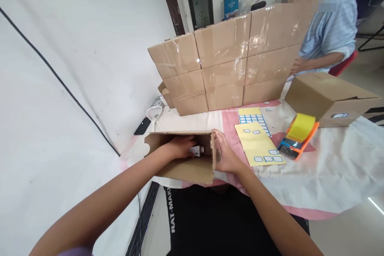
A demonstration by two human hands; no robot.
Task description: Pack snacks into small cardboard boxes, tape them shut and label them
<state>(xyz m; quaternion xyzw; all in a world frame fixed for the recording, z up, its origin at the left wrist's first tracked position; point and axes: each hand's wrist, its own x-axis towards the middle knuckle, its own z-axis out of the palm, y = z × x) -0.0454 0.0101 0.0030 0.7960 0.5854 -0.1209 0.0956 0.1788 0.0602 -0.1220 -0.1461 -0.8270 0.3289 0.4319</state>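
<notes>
An open cardboard box (187, 170) lies at the near edge of the table, its opening facing me. My left hand (182, 147) reaches inside it, with curled fingers around a small white bottle (197, 151) that has dark print and a short neck-like end. Part of the bottle is hidden by the fingers. On the box's right side, my right hand (224, 153) grips the cardboard wall, thumb and fingers pressed against the edge.
Yellow sticker sheets (258, 144) and an orange tape dispenser (297, 136) lie to the right. A closed carton (327, 96) stands behind them. Taped cardboard panels (225, 64) rise at the back; a person (333, 28) sits beyond. A phone (142, 126) and white slotted scoop (154, 113) lie left.
</notes>
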